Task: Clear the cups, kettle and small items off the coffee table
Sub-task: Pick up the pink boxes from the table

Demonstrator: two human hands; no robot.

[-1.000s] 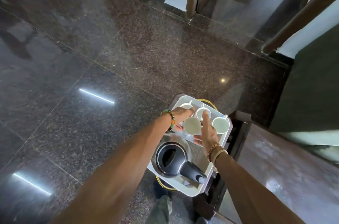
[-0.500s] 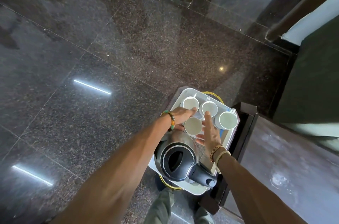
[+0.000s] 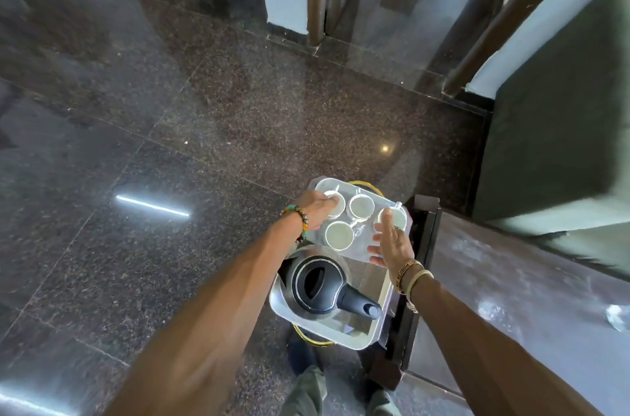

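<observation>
Left hand (image 3: 318,207) gripping far-left cup (image 3: 333,204) on tray (image 3: 371,330); right hand (image 3: 392,241) open, fingers spread

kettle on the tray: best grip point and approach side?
Judging from this view, take the kettle by its black handle, which sticks out toward the near right corner of the tray. Come from the right with the right hand, open and nearest. The round, smooth body offers no good hold, and the cups crowd its far side.
</observation>
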